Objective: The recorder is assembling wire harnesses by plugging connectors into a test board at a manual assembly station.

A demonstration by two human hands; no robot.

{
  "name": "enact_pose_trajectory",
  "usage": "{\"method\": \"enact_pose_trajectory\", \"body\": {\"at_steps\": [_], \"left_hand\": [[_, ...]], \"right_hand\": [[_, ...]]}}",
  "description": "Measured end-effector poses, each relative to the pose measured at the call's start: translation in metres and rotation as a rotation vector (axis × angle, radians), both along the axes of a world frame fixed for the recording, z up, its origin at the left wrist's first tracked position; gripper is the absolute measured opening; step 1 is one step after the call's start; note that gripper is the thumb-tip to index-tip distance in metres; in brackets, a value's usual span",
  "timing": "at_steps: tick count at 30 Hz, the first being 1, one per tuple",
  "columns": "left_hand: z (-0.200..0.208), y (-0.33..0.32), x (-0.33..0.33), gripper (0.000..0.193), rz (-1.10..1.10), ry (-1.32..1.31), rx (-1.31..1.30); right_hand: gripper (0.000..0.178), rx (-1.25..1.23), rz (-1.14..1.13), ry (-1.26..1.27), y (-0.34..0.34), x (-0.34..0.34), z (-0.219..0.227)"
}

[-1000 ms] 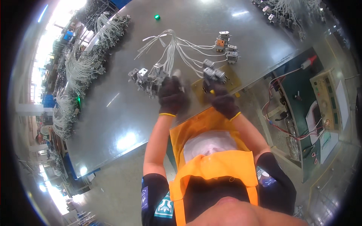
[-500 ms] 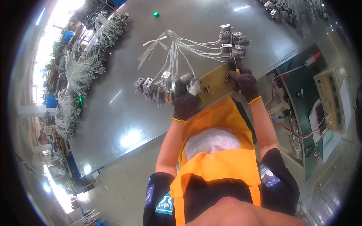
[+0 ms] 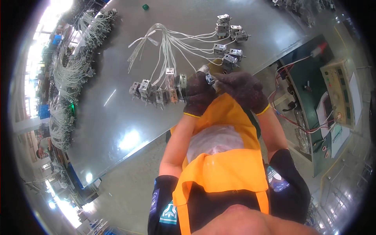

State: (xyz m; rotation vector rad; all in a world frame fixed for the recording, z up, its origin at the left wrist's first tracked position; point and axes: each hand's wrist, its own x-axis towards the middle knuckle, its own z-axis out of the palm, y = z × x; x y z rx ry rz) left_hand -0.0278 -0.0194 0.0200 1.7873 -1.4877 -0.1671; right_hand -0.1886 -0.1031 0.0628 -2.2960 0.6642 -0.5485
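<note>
Both hands wear dark gloves with yellow cuffs and meet at the near edge of the metal table (image 3: 117, 98). My left hand (image 3: 199, 94) is closed round a small silver metal block (image 3: 210, 79). Against that block, my right hand (image 3: 246, 91) has its fingers pressed together; what they hold is hidden. A tied bundle of white wires (image 3: 158, 29) fans out beyond my hands. Some wires end in metal blocks (image 3: 230, 60) at the right, others in metal blocks (image 3: 145, 88) left of my left hand. The tan board is almost wholly covered by my hands.
Piles of similar wired blocks (image 3: 72, 76) line the table's left side. A green cap-like piece (image 3: 145, 7) lies at the far edge. To the right, a dark green bench (image 3: 305, 66) carries a beige instrument box (image 3: 340, 92), red and white leads, and scissors (image 3: 324, 152).
My right hand has moved left to meet my left hand, covering the board. The yellow-handled screwdriver it held no longer shows. The view has shifted a little, too.
</note>
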Motion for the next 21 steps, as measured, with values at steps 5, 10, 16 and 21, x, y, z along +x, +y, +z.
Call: {"method": "enact_pose_trajectory", "body": {"at_steps": [5,10,16,21], "left_hand": [[-0.009,-0.01,0.003,0.037,-0.079,0.218,0.017],[-0.006,-0.004,0.001,0.044,-0.101,-0.104,-0.115],[0.027,0.024,-0.015,0.064,0.046,-0.276,-0.163],[0.044,0.033,0.03,0.046,0.12,-0.562,0.074]], "right_hand": [[0.023,-0.173,0.146,0.41,-0.005,0.022,0.011],[0.026,-0.35,0.106,0.386,0.0,0.02,-0.002],[0.02,0.205,0.072,-0.028,0.002,0.002,0.009],[0.041,0.945,0.127,0.367,0.03,0.021,0.004]]}}
